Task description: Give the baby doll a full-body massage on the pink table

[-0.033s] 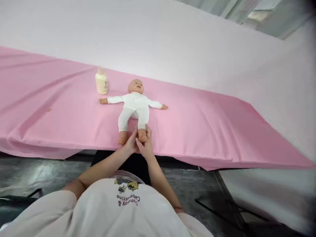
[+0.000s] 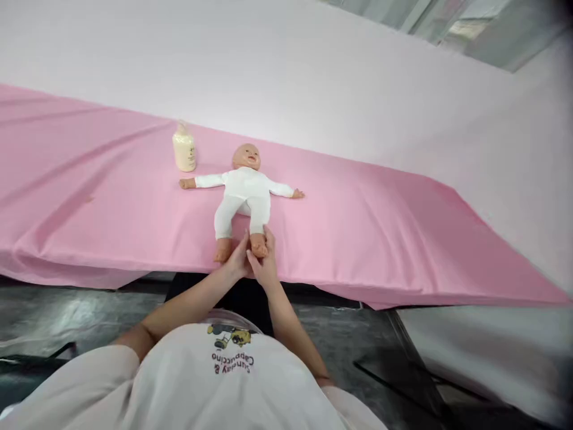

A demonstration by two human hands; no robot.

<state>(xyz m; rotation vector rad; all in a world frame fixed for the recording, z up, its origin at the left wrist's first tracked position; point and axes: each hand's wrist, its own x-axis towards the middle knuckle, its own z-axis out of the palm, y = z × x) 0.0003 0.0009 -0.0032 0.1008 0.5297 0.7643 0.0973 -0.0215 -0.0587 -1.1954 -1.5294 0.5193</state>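
Through the head camera I see the right hand point(image 2: 266, 261), in from 5 o'clock, holding one tan plastic foot point(image 2: 258, 245) of a baby doll in a white cloth suit point(image 2: 246, 186), thumb on one side and fingers on the other. The left hand point(image 2: 237, 261) reaches in from 8 o'clock, fingers along that foot's inner side; whether they pinch or only rest there, I cannot tell. Against the frame just before, I find next to nothing changed, so I judge this a steady hold rather than a lift or a stroke. The doll's other tan plastic foot point(image 2: 222, 249) lies at 9 o'clock from the held one, right by the left hand. The doll is on its back, head at 12 o'clock, arms out toward 9 and 4. At 10 o'clock from its chest stands a cream-coloured rounded bottle with dark lettering point(image 2: 184, 154), near the doll's outstretched arm. Both are on a creased pink cloth point(image 2: 340, 233), its near edge hanging down close to the hands. A plain white wall point(image 2: 224, 71) fills 12 o'clock; grey panels point(image 2: 394, 12) high at 1 o'clock are too blurred for me to name. Shiny grey floor point(image 2: 111, 310) shows at 8 o'clock, the wearer's white printed T-shirt point(image 2: 179, 382) at 6.
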